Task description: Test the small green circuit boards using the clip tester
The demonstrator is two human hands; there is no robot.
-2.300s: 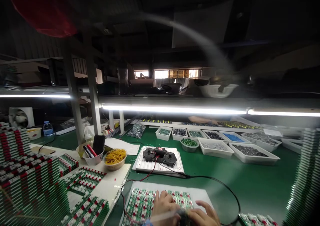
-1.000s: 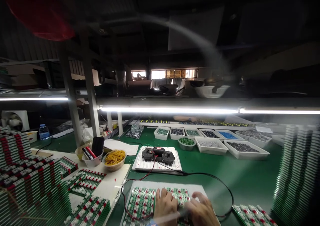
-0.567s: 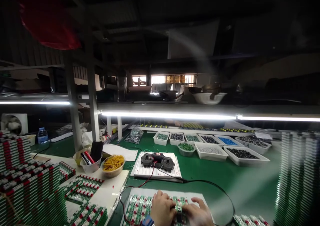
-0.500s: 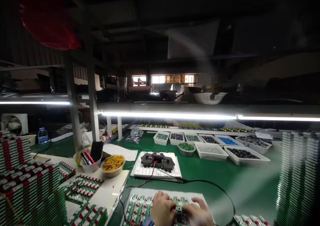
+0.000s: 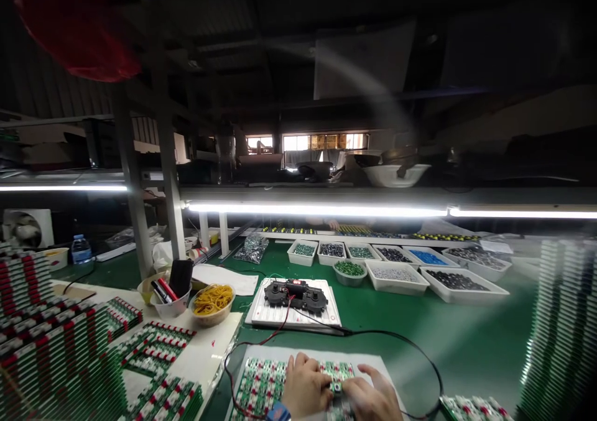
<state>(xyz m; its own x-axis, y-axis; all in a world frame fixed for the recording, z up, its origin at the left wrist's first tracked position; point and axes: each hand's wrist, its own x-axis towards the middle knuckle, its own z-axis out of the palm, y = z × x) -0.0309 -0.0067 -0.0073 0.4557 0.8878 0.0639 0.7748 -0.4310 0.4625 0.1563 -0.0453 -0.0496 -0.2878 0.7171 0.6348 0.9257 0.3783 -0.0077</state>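
Note:
A panel of green circuit boards [image 5: 261,387] with white and red parts lies on a white sheet [image 5: 382,364] at the bottom middle. Over the panel's right half, my left hand [image 5: 305,387] is closed with fingers bent, wearing something blue at the wrist. Its fingertips meet a small circuit board [image 5: 336,386] bearing a dark square part. From the other side, my right hand [image 5: 373,396] pinches toward the same small board, one finger raised apart. My fingers hide much of the small board, and the area just below it is blurred.
Behind the panel, a black twin-hub device [image 5: 296,296] with red and black wires sits on a white tray [image 5: 333,312]. Trays of small parts [image 5: 398,275] stand farther back. Stacked circuit boards rise at left [image 5: 60,359] and right [image 5: 555,334]. A bowl holds rubber bands [image 5: 212,300].
The camera view has shifted slightly. Both hands stay over the panel beside the small board, and the dark piece seen below it earlier now looks paler and blurred.

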